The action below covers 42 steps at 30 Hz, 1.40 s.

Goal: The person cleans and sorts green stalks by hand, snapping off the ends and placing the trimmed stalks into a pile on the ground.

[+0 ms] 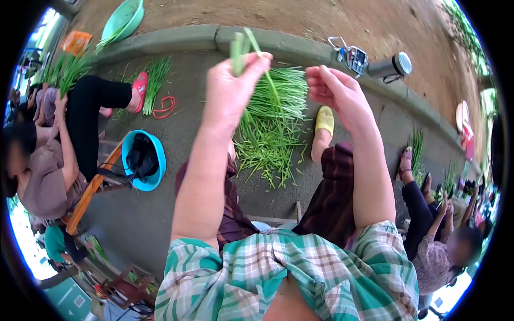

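Note:
My left hand point(235, 85) is raised over the ground, its fingers closed round a few thin green stalks point(273, 91), which look like garlic shoots or chives. Some ends stick up past the fingers and others hang down. To its right is my right hand point(340, 93), fingers loosely curled and thumb up, with nothing visible in it. Beneath and between both hands lies a bundle of long green stalks point(292, 96), laid side by side. Short green pieces point(270, 158) are scattered nearer to me, between my feet.
A concrete kerb point(278, 40) runs beyond the bundle. On it stand a metal flask point(385, 67) and a small device on a frame point(353, 58). At left are a blue basin point(158, 174) holding a black item, a red loop point(164, 108) and a seated person point(51, 176). Another person point(436, 257) sits right.

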Motion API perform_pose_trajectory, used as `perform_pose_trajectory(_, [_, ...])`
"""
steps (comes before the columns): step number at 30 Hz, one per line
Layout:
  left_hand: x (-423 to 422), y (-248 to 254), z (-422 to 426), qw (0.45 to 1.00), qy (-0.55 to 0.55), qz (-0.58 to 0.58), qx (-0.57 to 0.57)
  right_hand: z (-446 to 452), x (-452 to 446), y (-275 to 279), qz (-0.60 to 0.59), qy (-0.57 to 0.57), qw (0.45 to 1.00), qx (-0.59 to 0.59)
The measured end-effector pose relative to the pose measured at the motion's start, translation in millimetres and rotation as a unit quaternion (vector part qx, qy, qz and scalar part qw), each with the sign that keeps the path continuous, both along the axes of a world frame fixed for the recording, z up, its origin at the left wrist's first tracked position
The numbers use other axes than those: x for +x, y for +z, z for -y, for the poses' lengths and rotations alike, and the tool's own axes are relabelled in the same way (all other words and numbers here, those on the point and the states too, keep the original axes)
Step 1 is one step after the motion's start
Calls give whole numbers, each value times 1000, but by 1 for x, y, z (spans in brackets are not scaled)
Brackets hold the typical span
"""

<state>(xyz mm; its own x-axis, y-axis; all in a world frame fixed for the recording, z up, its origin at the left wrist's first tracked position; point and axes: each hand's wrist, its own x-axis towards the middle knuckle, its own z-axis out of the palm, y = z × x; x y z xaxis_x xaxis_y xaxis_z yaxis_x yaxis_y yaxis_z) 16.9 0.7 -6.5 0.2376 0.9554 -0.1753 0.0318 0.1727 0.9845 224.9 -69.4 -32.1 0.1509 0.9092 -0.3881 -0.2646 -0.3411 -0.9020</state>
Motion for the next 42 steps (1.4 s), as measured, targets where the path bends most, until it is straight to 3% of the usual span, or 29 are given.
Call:
perform_pose_trajectory(3, [-8,-9,-10,987,-35,127,-88,6,3,-3,31,-11,999,4])
perform_pose_trajectory(6, [-13,-11,-15,980,-18,156,-124,10,-10,-2,0,25,999,-25])
perform_pose_trajectory(9, [-14,-13,-22,979,-5,158,-128,12,-21,0,-40,98,994,-35])
perform_pose_trajectory(17, [-19,-15,-31,983,33,135,-120,10,-34,12,-88,102,989,-64])
perform_pose_trajectory(26, [-24,-15,-31,981,64,145,-115,11,-39,13,-25,133,990,-37])
perform_pose_trajectory(34, [-29,-13,-30,984,28,132,-116,5,-42,16,70,169,981,-62])
perform_pose_trajectory(42, [-31,-11,-31,985,5,133,-110,2,-42,14,42,197,977,-64])
